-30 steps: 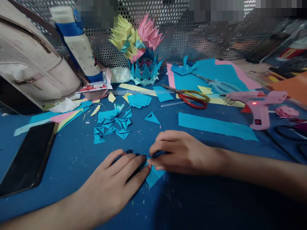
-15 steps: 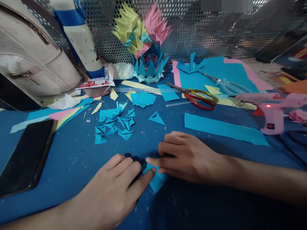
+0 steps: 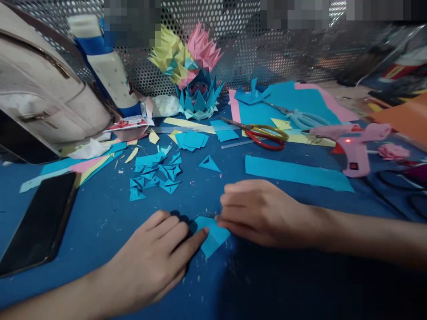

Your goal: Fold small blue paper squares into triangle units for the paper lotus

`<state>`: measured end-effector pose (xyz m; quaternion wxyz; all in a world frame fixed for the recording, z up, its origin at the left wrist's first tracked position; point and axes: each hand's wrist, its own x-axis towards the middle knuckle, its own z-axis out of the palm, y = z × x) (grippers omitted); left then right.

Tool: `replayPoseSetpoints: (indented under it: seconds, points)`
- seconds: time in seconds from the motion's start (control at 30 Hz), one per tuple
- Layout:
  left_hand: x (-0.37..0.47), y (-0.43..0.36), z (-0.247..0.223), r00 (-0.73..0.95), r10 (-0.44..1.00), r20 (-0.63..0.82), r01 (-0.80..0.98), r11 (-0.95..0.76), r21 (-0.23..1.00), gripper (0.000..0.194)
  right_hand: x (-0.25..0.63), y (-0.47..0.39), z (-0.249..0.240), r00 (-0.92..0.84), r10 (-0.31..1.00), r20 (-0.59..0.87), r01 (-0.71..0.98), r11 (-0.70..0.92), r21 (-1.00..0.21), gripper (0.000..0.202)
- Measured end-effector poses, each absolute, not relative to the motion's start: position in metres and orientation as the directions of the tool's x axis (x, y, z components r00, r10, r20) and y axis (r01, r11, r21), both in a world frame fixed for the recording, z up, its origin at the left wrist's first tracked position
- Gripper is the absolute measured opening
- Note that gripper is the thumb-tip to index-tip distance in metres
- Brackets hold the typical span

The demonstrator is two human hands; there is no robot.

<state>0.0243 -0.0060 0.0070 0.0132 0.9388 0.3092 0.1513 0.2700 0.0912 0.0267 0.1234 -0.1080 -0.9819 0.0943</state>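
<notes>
A small piece of blue paper (image 3: 211, 243) with a crease lies flat on the table, between my two hands. My left hand (image 3: 159, 251) presses on its left part with the index finger, the other fingers curled under. At the upper right edge of the paper, my right hand (image 3: 262, 213) is closed, thumb and index finger pinching the edge. Beyond them lie a folded blue paper triangle (image 3: 210, 163) and a cluster of small folded blue paper pieces (image 3: 170, 186).
A black phone (image 3: 40, 220) lies on the left. Scissors (image 3: 267, 137), blue-handled pliers (image 3: 307, 116), a blue paper strip (image 3: 293, 172) and a pink glue gun (image 3: 355, 146) with its light lit are on the right. A paper flower model (image 3: 200, 95) stands behind.
My right hand has drawn its index finger back from the top of the paper to the right edge, uncovering more of the paper. The camera view has shifted slightly.
</notes>
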Motion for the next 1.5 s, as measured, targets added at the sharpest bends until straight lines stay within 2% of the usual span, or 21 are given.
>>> replayPoseSetpoints:
  seconds: [0.07, 0.17, 0.27, 0.5, 0.63, 0.73, 0.93, 1.03, 1.1, 1.23, 1.37, 1.5]
  points:
    - [0.024, -0.006, 0.007, 0.770, 0.565, 0.297, 0.561, -0.821, 0.108, 0.036, 0.266, 0.096, 0.022, -0.929, 0.340, 0.146, 0.262, 0.883, -0.391, 0.026]
    - [0.025, -0.007, 0.006, 0.778, 0.531, 0.336, 0.541, -0.838, 0.074, 0.034, 0.260, 0.099, 0.019, -0.915, 0.397, 0.078, 0.299, 0.793, -0.531, 0.013]
    - [0.026, -0.006, 0.005, 0.777, 0.516, 0.362, 0.538, -0.842, 0.045, 0.032, 0.258, 0.096, 0.019, -0.902, 0.426, 0.072, 0.315, 0.761, -0.567, 0.009]
    - [0.026, -0.009, 0.008, 0.765, 0.533, 0.362, 0.559, -0.828, 0.040, 0.033, 0.255, 0.089, 0.019, -0.901, 0.429, 0.062, 0.329, 0.770, -0.547, 0.013]
    - [0.024, -0.010, 0.008, 0.709, 0.576, 0.408, 0.604, -0.794, 0.072, 0.033, 0.255, 0.089, 0.018, -0.902, 0.420, 0.095, 0.278, 0.736, -0.618, 0.003]
    - [0.024, -0.008, 0.009, 0.733, 0.581, 0.355, 0.589, -0.802, 0.097, 0.035, 0.255, 0.091, 0.020, -0.902, 0.419, 0.102, 0.245, 0.693, -0.679, 0.006]
    - [0.024, -0.006, 0.011, 0.763, 0.533, 0.366, 0.524, -0.841, 0.134, 0.037, 0.257, 0.092, 0.023, -0.914, 0.391, 0.110, 0.233, 0.725, -0.648, 0.020]
    - [0.025, -0.009, 0.009, 0.740, 0.527, 0.418, 0.546, -0.834, 0.084, 0.034, 0.257, 0.092, 0.021, -0.934, 0.352, 0.064, 0.237, 0.743, -0.626, 0.018]
    - [0.025, -0.010, 0.009, 0.739, 0.543, 0.400, 0.575, -0.817, 0.048, 0.034, 0.257, 0.092, 0.020, -0.935, 0.349, 0.061, 0.240, 0.753, -0.613, 0.016]
    - [0.026, -0.009, 0.009, 0.768, 0.580, 0.274, 0.590, -0.806, 0.052, 0.038, 0.256, 0.091, 0.019, -0.906, 0.416, 0.085, 0.295, 0.761, -0.577, 0.012]
    - [0.026, -0.006, 0.009, 0.777, 0.576, 0.253, 0.575, -0.814, 0.087, 0.042, 0.259, 0.094, 0.024, -0.844, 0.536, 0.014, 0.442, 0.711, -0.547, 0.022]
    - [0.027, -0.004, 0.009, 0.780, 0.580, 0.236, 0.572, -0.813, 0.109, 0.044, 0.265, 0.099, 0.032, -0.825, 0.560, -0.074, 0.513, 0.689, -0.512, 0.018]
